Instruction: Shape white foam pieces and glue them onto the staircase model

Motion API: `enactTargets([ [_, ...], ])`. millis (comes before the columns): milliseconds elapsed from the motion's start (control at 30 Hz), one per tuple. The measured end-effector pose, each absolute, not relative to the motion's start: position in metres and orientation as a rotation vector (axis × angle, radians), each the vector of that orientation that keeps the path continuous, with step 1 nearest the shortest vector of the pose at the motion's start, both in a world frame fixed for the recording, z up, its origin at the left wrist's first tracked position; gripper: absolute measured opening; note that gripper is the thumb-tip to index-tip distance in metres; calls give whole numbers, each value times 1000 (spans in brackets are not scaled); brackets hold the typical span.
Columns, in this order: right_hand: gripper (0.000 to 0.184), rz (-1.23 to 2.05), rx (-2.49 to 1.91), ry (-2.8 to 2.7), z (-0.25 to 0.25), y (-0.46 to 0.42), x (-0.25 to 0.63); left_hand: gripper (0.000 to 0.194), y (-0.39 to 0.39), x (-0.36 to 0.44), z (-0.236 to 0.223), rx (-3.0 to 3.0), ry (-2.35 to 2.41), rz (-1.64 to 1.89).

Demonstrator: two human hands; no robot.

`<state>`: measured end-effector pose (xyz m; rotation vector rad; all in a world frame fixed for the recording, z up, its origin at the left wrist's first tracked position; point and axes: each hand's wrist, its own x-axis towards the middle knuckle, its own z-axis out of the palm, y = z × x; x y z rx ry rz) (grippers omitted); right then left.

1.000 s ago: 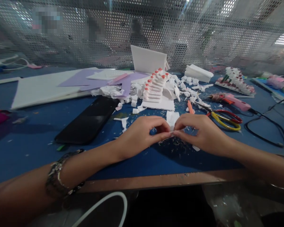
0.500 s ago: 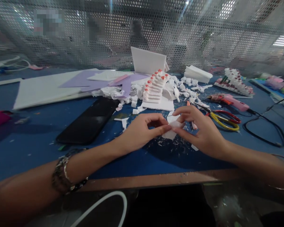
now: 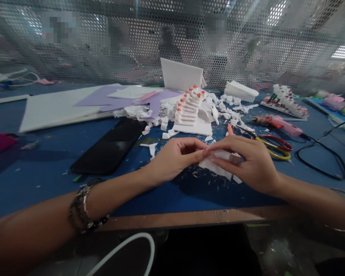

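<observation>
Between my hands, above the table's front part, is a small piece of thin white paper [image 3: 217,167]. My left hand [image 3: 174,160] pinches its left edge between thumb and fingertips. My right hand [image 3: 254,165] closes over the same paper from the right, its fingertips touching those of the left and covering part of the piece. Just beyond the hands stands a small white stepped model [image 3: 187,115] dotted with red bits, on a white base. Beside my right hand lie scissors [image 3: 278,151] with red and yellow handles.
A black phone [image 3: 110,147] lies at left, before white sheets [image 3: 50,111] and purple sheets [image 3: 99,96]. White scraps [image 3: 138,112] surround the model. At right are a pink glue gun [image 3: 287,126] with a black cord [image 3: 316,166] and a red-and-white model [image 3: 284,101]. A perforated metal screen [image 3: 132,57] stands behind.
The paper has swung to the right and now shows below my right fingers. My right hand has flattened and moved in against the left fingertips. My left hand keeps its pinch.
</observation>
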<state>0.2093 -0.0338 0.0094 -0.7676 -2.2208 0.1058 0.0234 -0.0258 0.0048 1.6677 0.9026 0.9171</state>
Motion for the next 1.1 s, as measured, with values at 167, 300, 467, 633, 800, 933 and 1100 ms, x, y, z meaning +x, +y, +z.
enactTargets([
  [167,13,-27,-759,-2219,11,-33,210,18,-24,23,2,1613,904,925],
  [300,13,-107,-705,-2206,13,-34,210,15,-24,24,1,1563,860,939],
  [467,14,-129,-675,-2199,15,-34,211,14,-25,26,0,1521,833,950],
  [633,12,-115,-670,-2187,15,-34,211,15,-27,28,0,1487,805,973],
  [800,5,-81,-729,-2185,15,-32,212,16,-30,30,1,1515,867,993],
  [933,3,-90,-734,-2204,16,-31,212,14,-32,32,5,1578,921,993],
  [1100,3,-41,-714,-2269,15,-30,213,17,-35,32,7,1638,946,1022],
])
